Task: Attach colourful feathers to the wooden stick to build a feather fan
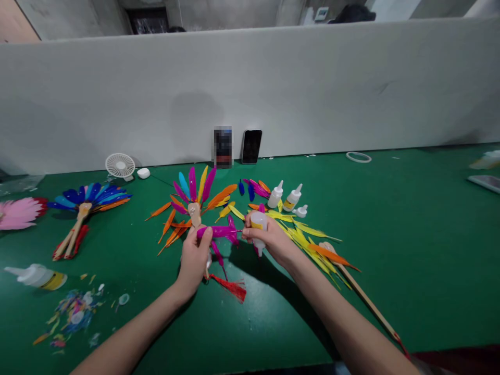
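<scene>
Head view: left hand (192, 258) pinches magenta feather (219, 232) over green table (390, 234). Right hand (273, 242) wraps fingers round white squeeze bottle (258, 221), nozzle down, fingertips by quill end. Multicoloured feather fan (194, 209) extends behind left hand.

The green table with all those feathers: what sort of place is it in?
Probably a craft workshop, though I can't be certain. Loose yellow feathers, white nozzle bottles and a blue feather fan share the green table.

Fan handle (194, 210) smooth wood; held bottle (259, 221) translucent plastic; tabletop (398, 224) smooth; partition (297, 88) matt.
</scene>
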A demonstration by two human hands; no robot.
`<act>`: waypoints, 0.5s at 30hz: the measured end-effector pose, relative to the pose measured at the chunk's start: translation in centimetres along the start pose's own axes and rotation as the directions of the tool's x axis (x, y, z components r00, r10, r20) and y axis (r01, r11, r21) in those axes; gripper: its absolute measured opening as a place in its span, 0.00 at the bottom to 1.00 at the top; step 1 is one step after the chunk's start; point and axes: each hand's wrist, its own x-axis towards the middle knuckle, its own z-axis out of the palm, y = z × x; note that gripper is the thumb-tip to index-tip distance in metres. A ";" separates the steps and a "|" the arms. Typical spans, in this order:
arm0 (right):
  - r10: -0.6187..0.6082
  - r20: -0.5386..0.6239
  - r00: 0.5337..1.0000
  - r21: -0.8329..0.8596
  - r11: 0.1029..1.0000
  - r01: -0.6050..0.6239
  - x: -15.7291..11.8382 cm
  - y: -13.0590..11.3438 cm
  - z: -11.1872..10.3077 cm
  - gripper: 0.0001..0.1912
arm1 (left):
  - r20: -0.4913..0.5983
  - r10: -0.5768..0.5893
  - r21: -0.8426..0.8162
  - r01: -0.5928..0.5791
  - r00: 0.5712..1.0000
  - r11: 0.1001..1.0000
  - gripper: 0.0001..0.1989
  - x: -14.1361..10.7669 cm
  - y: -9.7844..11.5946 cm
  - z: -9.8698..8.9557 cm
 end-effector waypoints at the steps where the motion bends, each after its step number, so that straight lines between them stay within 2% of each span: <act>1: -0.003 0.000 1.000 -0.005 1.000 0.003 0.0 0.0 -0.1 0.10 | 0.003 0.009 -0.001 -0.009 1.000 1.000 0.11 0.0 0.2 0.0; 7: -0.031 0.024 0.999 -0.061 0.998 0.033 0.0 -0.8 -0.5 0.10 | 0.030 -0.014 0.005 0.014 0.999 1.000 0.09 0.3 0.5 0.2; 15: -0.029 0.087 0.996 -0.093 0.995 0.037 -0.6 -1.6 -0.6 0.09 | 0.097 0.079 0.203 -0.097 0.992 0.974 0.08 0.3 -0.2 -0.1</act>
